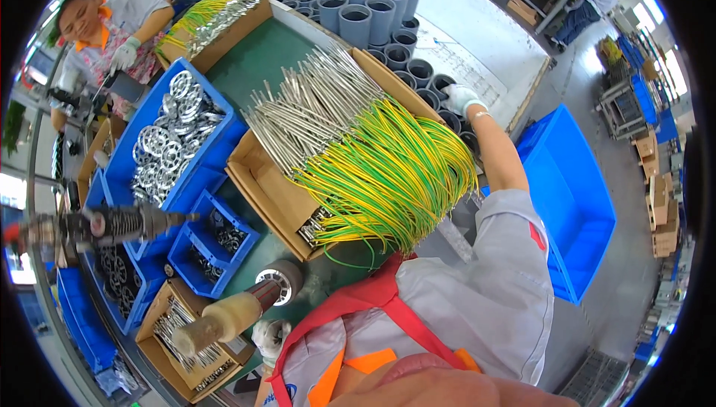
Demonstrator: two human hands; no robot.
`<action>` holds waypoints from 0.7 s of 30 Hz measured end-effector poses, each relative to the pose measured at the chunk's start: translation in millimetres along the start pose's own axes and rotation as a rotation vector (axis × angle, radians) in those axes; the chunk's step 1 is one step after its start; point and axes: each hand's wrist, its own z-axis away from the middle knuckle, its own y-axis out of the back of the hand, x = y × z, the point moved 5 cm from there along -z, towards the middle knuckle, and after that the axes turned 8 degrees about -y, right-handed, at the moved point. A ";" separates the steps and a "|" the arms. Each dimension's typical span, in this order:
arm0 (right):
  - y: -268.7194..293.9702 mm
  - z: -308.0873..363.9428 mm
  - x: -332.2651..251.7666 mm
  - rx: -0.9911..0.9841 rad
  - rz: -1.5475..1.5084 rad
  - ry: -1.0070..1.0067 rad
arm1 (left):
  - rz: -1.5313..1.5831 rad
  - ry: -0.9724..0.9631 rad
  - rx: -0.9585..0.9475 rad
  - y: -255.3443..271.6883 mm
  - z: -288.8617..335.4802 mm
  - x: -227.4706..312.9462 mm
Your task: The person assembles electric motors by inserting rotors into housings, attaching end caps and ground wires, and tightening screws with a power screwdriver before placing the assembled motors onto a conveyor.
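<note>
My right hand (462, 99), in a white glove, reaches to the far right, with its fingers closed at the rim of a grey cylindrical cup (441, 81) among several like it. My left hand (271, 338), also gloved, is curled low in the view near my apron; what it holds, if anything, is hidden. Beside it a pale yellow, stepped cylindrical tool (212, 323) slants over the bench. Past its tip stands a grey cylinder with a silver spoked disc (279, 285) in its end. A cardboard box (261, 168) holds metal rods with green-yellow wires (388, 176).
Blue bins of silver spoked discs (168, 138) and small dark parts (212, 246) stand left. A hanging spring-bodied tool (112, 224) crosses there. Another cardboard box (198, 362) holds metal rods. An empty-looking blue bin (570, 205) is right. A co-worker (112, 41) works at far left.
</note>
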 end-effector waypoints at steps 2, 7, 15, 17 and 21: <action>14.4 10.1 16.9 0.033 0.074 -0.052 | 0.042 0.009 -0.019 2.1 0.4 -3.2; 113.7 110.7 13.8 0.233 0.049 -0.050 | 0.396 0.232 -0.141 -11.2 -2.3 18.2; 193.8 296.9 -105.6 0.298 -0.688 0.925 | 1.056 0.184 -0.365 -40.9 -134.2 88.6; 164.5 298.9 -164.7 0.097 -0.930 1.305 | 1.402 0.152 -0.375 -30.0 -177.9 120.6; 141.4 355.2 -268.3 -0.479 -0.759 1.927 | 1.893 0.012 -0.581 -46.6 -166.6 149.4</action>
